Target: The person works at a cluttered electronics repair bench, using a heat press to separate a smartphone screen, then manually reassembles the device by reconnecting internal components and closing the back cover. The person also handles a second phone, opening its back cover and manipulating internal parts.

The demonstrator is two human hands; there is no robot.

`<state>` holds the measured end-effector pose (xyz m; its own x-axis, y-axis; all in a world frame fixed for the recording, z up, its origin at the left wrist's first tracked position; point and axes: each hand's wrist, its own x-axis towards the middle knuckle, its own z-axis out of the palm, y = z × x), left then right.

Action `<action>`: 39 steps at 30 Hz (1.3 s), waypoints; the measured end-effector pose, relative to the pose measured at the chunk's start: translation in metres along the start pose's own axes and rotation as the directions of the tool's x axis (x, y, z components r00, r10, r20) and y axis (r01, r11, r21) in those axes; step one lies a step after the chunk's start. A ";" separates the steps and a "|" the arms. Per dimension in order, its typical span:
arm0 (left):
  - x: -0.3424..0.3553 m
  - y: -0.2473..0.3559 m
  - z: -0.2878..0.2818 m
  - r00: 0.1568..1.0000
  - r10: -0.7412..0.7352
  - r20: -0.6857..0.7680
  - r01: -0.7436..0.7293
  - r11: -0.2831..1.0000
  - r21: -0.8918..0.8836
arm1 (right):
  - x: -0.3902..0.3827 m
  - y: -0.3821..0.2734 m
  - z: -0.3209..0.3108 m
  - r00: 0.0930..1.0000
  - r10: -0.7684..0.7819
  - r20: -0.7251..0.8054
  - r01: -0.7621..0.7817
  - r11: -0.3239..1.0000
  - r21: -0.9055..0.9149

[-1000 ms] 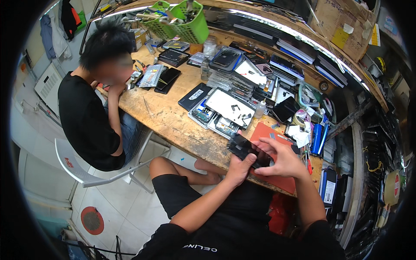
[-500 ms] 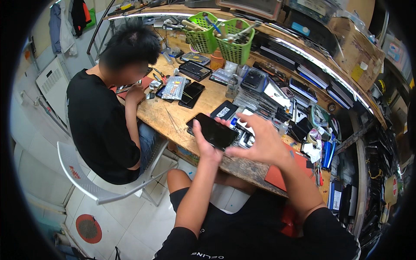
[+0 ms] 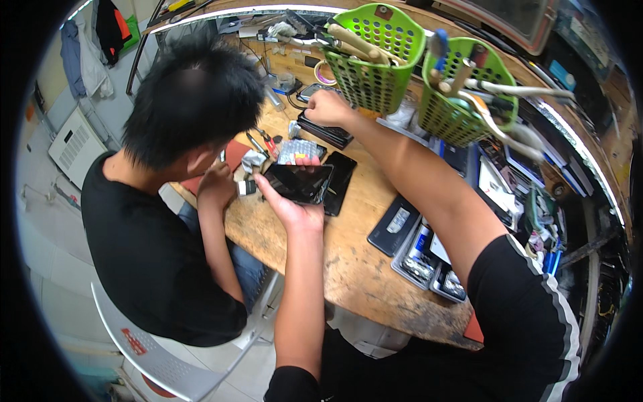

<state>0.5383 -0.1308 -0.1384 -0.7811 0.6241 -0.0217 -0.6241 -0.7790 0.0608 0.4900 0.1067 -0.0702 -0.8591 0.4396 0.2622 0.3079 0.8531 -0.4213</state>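
Note:
A black smartphone lies screen up across the palm of my left hand, whose thumb and fingers grip its edges. My right arm stretches far over the bench, and my right hand is closed, its fingers curled down at a stack of dark flat devices. What its fingertips hold, if anything, is hidden. Just beyond the phone is a bubble-wrapped packet. Partly behind the phone, another dark phone or tablet rests on the wooden bench.
On the left a co-worker in a black shirt bends over a red mat. Two green baskets of tools hang above the bench. Small parts trays and a black device lie below my right forearm.
My right hand has left the phone and reached to the far stack of devices. My left hand has carried the phone toward the bubble-wrapped packet. The view has shifted closer to the bench.

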 end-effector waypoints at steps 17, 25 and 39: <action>0.040 0.004 0.040 0.979 -0.104 -0.173 0.130 0.981 0.144 | 0.113 0.018 0.082 0.960 0.256 0.116 -0.180 0.876 -0.447; 0.149 0.001 0.039 0.976 -0.163 -0.143 0.199 0.934 0.297 | 0.169 0.082 0.106 0.966 0.220 0.134 -0.206 0.973 -0.106; 0.263 0.022 0.041 0.981 0.141 -0.135 -0.103 0.961 0.257 | 0.163 0.128 0.080 0.996 -0.085 -0.016 0.055 0.473 0.879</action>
<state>0.3199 0.0183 -0.1016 -0.8569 0.4941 -0.1471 -0.5139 -0.7969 0.3176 0.3570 0.2652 -0.1509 -0.8752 0.3704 0.3112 -0.2608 0.1804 -0.9484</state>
